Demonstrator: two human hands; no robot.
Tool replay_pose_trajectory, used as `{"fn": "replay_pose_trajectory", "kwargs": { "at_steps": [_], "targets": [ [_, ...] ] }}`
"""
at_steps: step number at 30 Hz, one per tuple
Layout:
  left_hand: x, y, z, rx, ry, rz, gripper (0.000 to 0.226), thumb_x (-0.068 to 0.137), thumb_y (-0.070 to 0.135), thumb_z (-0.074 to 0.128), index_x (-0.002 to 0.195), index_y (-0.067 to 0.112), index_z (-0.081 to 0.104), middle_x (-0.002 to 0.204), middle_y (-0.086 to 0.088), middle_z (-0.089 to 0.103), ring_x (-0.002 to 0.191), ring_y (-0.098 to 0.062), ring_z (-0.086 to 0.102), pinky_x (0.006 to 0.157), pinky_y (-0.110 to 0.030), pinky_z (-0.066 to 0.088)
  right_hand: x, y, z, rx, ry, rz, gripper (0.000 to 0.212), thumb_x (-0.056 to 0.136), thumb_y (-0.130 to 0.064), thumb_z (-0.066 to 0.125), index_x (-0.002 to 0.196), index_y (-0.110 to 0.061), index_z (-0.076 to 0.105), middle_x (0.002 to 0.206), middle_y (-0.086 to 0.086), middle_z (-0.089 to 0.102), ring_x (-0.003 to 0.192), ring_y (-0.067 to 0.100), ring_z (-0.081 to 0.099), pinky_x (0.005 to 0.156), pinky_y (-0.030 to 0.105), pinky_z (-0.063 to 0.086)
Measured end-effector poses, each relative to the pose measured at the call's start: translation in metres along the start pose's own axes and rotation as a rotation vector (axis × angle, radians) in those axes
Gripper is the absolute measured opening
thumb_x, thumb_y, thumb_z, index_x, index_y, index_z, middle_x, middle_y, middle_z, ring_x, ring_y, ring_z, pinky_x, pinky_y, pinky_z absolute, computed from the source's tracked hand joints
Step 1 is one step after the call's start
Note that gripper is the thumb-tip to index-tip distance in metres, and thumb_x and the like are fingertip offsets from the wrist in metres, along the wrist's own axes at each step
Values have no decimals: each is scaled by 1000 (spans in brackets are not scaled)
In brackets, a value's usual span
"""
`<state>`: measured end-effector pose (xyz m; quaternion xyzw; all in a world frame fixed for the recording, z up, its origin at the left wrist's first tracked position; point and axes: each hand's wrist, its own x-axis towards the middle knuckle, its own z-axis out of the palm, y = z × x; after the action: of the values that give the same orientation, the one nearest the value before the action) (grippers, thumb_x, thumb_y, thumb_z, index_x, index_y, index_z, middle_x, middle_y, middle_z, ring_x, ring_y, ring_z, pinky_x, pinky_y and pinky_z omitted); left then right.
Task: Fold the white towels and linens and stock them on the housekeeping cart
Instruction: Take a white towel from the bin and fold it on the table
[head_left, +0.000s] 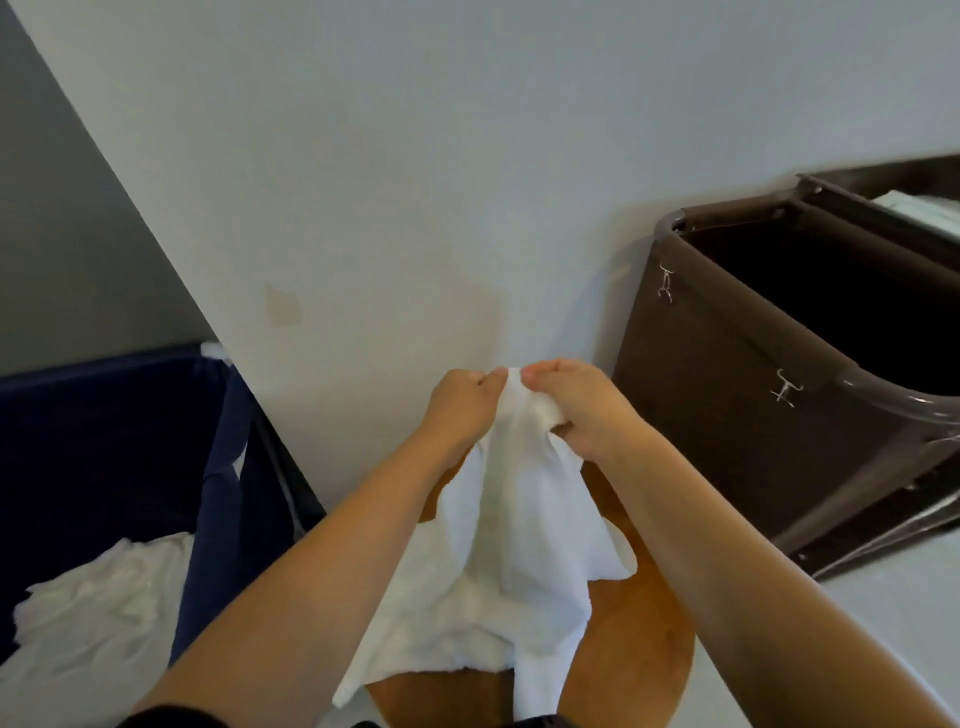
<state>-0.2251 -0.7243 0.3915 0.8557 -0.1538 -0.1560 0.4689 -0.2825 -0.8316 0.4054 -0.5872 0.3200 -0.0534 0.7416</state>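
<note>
Hotel housekeeping area — brown cart bag (737, 395), navy laundry bin (104, 441) holding white linens (104, 613), plain wall (415, 156).

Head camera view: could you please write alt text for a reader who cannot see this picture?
The left hand and the right hand pinch the top of a white towel, which hangs down over a round wooden surface. A navy bin holding crumpled white linens stands at the left and a brown cart bag at the right.
</note>
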Motion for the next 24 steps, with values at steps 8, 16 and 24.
{"fn": "replay_pose_trajectory", "kwargs": {
  "at_steps": [8,16,24],
  "targets": [
    [-25,-51,3,-153,-216,-74,18,95,11,53,83,15,65,70,4,59,60,-8,52,53,-13,42,-3,68,0,-29,-106,63,23,87,11,52,98,-2,67,75,5,61,71,14,59,57,18,52],
    [-42,-110,16,-218,-121,-222,15,93,10,57,101,21,63,106,-2,66,101,-18,61,91,-32,51,9,126,8,-999,-102,-330,20,88,-22,62,70,-14,57,86,-4,47,79,12,46,67,18,35],
    [-58,-146,18,-130,-187,-185,32,92,13,59,124,18,60,111,8,61,102,-5,56,78,-5,44,17,162,21,-1152,-245,-293,15,97,-32,47,96,-16,46,81,0,50,69,11,48,60,15,35]
  ]
}}
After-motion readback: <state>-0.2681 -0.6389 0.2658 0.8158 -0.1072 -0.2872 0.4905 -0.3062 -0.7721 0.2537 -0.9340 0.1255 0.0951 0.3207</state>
